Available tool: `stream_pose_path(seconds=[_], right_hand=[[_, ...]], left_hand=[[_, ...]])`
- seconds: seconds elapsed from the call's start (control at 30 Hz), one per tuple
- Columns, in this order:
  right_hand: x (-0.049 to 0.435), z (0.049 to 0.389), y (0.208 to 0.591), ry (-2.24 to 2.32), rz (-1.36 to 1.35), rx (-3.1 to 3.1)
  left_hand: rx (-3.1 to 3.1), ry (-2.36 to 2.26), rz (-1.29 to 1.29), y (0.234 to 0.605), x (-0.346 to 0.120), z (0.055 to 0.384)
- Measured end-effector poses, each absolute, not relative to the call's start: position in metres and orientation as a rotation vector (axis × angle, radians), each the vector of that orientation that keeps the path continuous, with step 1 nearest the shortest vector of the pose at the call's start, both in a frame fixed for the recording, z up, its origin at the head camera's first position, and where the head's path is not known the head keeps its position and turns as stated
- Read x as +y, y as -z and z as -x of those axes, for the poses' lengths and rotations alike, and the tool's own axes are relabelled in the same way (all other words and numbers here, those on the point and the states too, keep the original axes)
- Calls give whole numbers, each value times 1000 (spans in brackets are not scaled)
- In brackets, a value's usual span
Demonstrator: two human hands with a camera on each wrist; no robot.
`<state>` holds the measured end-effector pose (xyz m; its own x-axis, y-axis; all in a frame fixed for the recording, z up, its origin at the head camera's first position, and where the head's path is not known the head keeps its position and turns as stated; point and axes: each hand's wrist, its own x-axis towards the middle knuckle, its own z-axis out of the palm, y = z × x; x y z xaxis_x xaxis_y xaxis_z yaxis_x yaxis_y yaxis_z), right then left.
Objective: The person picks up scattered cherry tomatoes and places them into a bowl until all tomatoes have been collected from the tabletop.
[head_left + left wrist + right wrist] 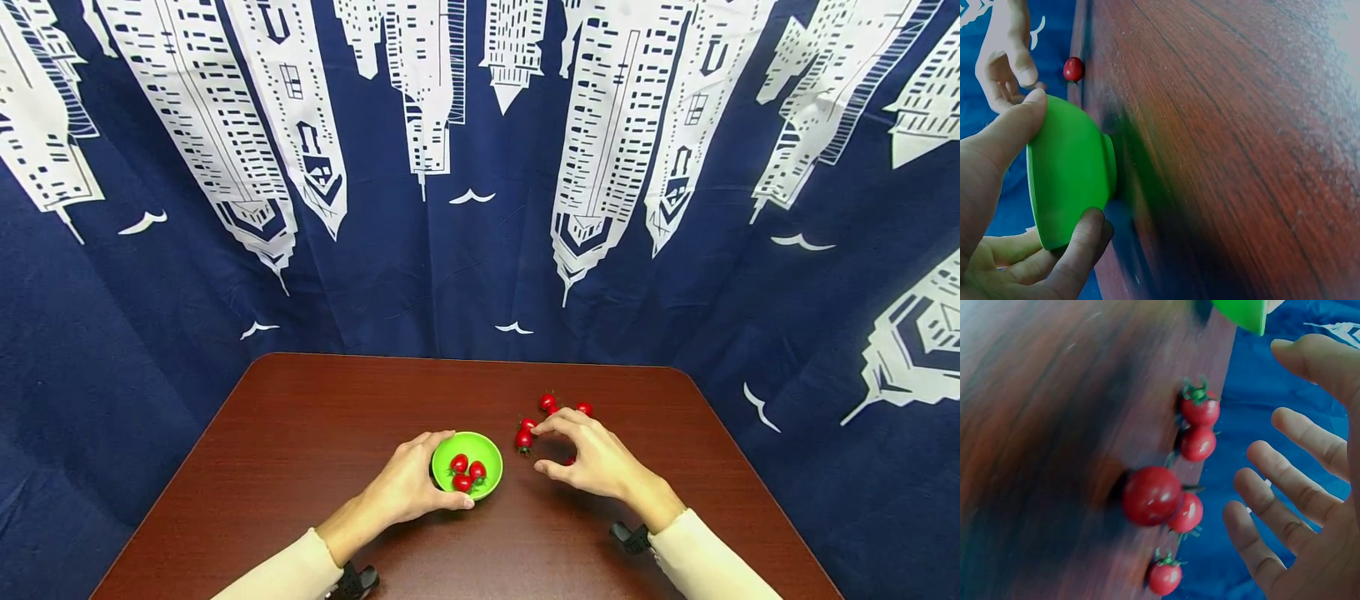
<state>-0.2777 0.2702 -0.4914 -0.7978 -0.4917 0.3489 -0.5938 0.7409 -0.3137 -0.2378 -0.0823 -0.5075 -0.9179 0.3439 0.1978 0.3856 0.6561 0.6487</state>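
My left hand [408, 479] grips a small green bowl [491, 454] by its side, with the thumb near the front of the rim and the fingers around the far side. Inside the bowl lie 3 cherry tomatoes [459, 463] with green stems. In the left wrist view the bowl's outer wall [1066, 169] shows between thumb and fingers. To the right, my right hand [592, 458] hovers over loose cherry tomatoes [523, 440], its fingers spread apart and holding nothing. The right wrist view shows several of these tomatoes [1152, 495] beside the fingers; the hand partly covers them from above.
Both hands work over a reddish-brown wooden table [360, 400] with rounded far corners. Behind it hangs a dark blue cloth [450, 275] printed with white buildings and birds. Dark straps [630, 537] sit at both wrists, below light sleeves.
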Motion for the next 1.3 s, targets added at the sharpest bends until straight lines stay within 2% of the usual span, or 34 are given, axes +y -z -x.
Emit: stream_pose_path(seconds=[0.6, 1.3], right_hand=[[308, 283, 508, -683, -824, -2813], [323, 282, 517, -733, -860, -2849]], left_hand=[[-2804, 1140, 613, 510, -83, 240], [-2800, 1166, 617, 514, -84, 243]])
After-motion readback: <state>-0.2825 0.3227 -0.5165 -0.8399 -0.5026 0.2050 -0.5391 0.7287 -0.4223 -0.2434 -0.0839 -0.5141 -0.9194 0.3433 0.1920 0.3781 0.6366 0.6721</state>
